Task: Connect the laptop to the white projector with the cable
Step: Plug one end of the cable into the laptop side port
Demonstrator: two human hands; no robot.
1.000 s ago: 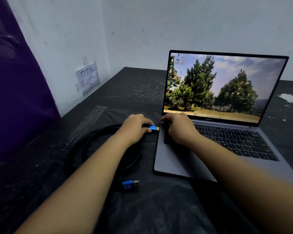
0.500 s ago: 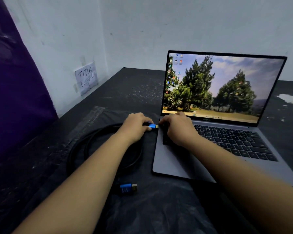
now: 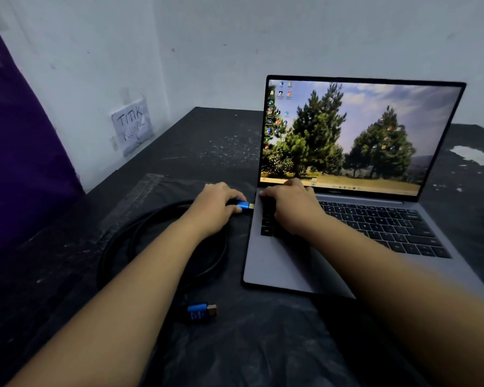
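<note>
A grey laptop [image 3: 280, 261] stands open on the black table, its screen lit with a tree wallpaper. My left hand [image 3: 217, 208] grips the blue plug [image 3: 244, 205] of a black cable, its gold tip almost touching the laptop's left edge. My right hand [image 3: 289, 205] rests palm-down on the left end of the keyboard, pressing the base. The black cable [image 3: 115, 247] lies coiled left of the laptop. Its other blue plug [image 3: 200, 312] lies loose on the table near me. No white projector is in view.
A black table [image 3: 207, 141] covered in black plastic sheet fills the corner of two pale walls. A taped paper note [image 3: 133, 125] hangs on the left wall. A purple cloth [image 3: 20, 152] hangs at the far left. White flaking patch [image 3: 475, 155] at the right.
The plug in my left hand has stayed right at the laptop's left edge, nudging slightly closer. My right hand stays on the keyboard corner.
</note>
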